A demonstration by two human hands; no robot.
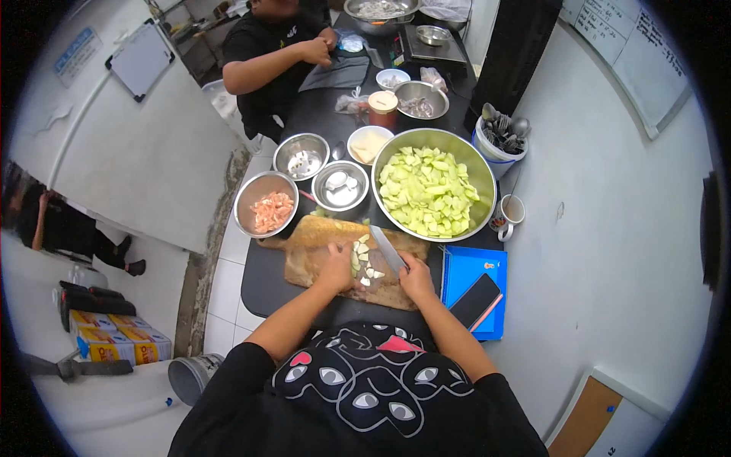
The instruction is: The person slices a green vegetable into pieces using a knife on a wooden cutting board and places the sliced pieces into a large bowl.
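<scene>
My right hand (416, 278) grips the handle of a kitchen knife (386, 247), whose blade points up and left over a wooden cutting board (311, 257). Pale green and white chopped vegetable pieces (364, 257) lie on the board between my hands. My left hand (338, 267) rests at the left edge of these pieces, its fingers curved; whether it grips a piece cannot be told. Beyond the board stands a large steel bowl (492, 191) of sliced green vegetable (428, 191). To its left are a steel bowl with pink meat pieces (272, 211) and a steel bowl with white items (341, 181).
Right of the board, a phone (475, 297) lies on a blue folder (494, 274), near a mug (511, 210) and a utensil bucket (501, 145). Another steel bowl (301, 157), a white bowl (370, 144) and a lidded red container (382, 108) stand farther back. Another person (274, 63) is at the far left.
</scene>
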